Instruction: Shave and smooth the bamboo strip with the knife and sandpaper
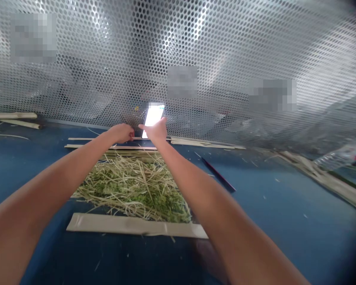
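Right fingers (163,121) hold a phone (153,114); pale strips (207,144) lie near.

Perforated wall: a silvery sheet (264,47), punched with rows of round holes, is seen beyond and above the right hand (158,131).
Light: bright streaks (200,21) are cast on the metal above and to the right of the hand.
Masked patches: parts of the sheet are hidden by pixelation, left, right and just above the hand.
Blue surface: a flat expanse (273,206) is spread below the hand and to both sides, darkened toward the near edge.
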A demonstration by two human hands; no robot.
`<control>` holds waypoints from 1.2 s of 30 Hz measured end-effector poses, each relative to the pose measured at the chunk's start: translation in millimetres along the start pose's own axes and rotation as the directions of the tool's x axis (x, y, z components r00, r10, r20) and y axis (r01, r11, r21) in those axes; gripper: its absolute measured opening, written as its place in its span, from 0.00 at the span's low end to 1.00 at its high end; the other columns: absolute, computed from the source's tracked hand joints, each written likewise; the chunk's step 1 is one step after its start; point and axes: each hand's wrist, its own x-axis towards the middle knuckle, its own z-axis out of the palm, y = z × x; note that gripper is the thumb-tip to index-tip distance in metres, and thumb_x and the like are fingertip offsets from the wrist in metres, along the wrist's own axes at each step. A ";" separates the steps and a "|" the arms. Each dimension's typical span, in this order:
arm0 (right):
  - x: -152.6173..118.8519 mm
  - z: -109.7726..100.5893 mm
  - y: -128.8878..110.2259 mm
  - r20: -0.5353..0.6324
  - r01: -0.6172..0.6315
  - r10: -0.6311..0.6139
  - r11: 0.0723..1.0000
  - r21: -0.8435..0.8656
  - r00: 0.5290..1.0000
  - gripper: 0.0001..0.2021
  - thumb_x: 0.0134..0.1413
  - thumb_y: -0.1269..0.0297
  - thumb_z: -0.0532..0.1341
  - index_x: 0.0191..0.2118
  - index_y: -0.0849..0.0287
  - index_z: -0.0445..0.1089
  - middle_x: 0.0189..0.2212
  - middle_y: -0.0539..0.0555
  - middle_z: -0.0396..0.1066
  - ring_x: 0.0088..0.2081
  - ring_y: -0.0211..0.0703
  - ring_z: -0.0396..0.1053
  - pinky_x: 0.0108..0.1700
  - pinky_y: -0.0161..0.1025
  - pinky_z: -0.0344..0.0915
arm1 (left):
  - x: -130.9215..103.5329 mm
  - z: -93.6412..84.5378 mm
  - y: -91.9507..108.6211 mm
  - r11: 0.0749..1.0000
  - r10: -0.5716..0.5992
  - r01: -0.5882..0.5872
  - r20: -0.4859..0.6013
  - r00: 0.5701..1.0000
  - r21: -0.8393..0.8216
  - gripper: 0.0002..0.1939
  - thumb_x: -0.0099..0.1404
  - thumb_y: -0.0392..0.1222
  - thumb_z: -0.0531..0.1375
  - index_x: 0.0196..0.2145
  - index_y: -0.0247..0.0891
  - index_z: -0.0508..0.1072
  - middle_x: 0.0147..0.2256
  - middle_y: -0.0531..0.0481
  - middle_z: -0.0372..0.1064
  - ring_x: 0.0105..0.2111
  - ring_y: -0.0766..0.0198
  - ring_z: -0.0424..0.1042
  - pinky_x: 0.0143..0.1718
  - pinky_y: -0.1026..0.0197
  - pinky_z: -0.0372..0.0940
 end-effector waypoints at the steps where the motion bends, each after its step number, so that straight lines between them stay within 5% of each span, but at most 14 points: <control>1: 0.0 1.2 0.2 -0.005 0.003 -0.003 1.000 -0.007 1.000 0.44 0.34 0.51 0.72 0.56 0.64 0.53 0.51 0.70 0.66 0.50 0.66 0.69 0.51 0.57 0.65 | -0.1 -0.1 0.0 1.000 0.002 -0.002 0.000 1.000 -0.001 0.12 0.61 0.41 0.56 0.39 0.42 0.78 0.39 0.50 0.77 0.35 0.63 0.72 0.35 0.64 0.61; 10: -0.7 8.4 -1.1 -0.035 -0.013 0.011 0.998 -0.064 0.999 0.45 0.35 0.54 0.72 0.56 0.70 0.53 0.49 0.74 0.66 0.49 0.66 0.69 0.52 0.55 0.64 | -0.8 -5.0 7.2 0.998 -0.025 0.026 -0.007 1.000 0.056 0.12 0.61 0.45 0.57 0.39 0.41 0.78 0.35 0.47 0.76 0.34 0.60 0.72 0.34 0.61 0.62; 21: 2.0 10.8 1.3 -0.025 -0.005 0.005 1.000 -0.029 1.000 0.47 0.37 0.52 0.71 0.59 0.69 0.50 0.50 0.72 0.65 0.51 0.66 0.68 0.53 0.56 0.63 | 2.3 -5.1 5.1 0.997 -0.004 0.000 0.050 0.999 0.074 0.12 0.61 0.40 0.57 0.40 0.44 0.78 0.40 0.48 0.77 0.37 0.60 0.72 0.39 0.60 0.63; 29: 3.3 14.7 0.0 -0.081 -0.007 0.003 0.999 -0.050 0.997 0.49 0.38 0.54 0.71 0.62 0.69 0.48 0.54 0.73 0.63 0.54 0.68 0.65 0.55 0.57 0.62 | 3.7 -1.1 16.6 0.988 0.037 -0.043 0.043 0.998 0.148 0.13 0.63 0.37 0.56 0.41 0.35 0.79 0.41 0.37 0.75 0.44 0.47 0.71 0.46 0.51 0.62; 36: 7.9 11.8 3.6 -0.035 -0.011 0.010 0.999 -0.040 0.999 0.48 0.36 0.53 0.71 0.61 0.65 0.49 0.49 0.69 0.68 0.51 0.68 0.68 0.53 0.60 0.63 | 4.7 2.7 11.9 0.977 0.101 -0.110 0.058 0.993 0.184 0.15 0.64 0.36 0.55 0.43 0.41 0.79 0.42 0.41 0.75 0.48 0.48 0.69 0.50 0.50 0.58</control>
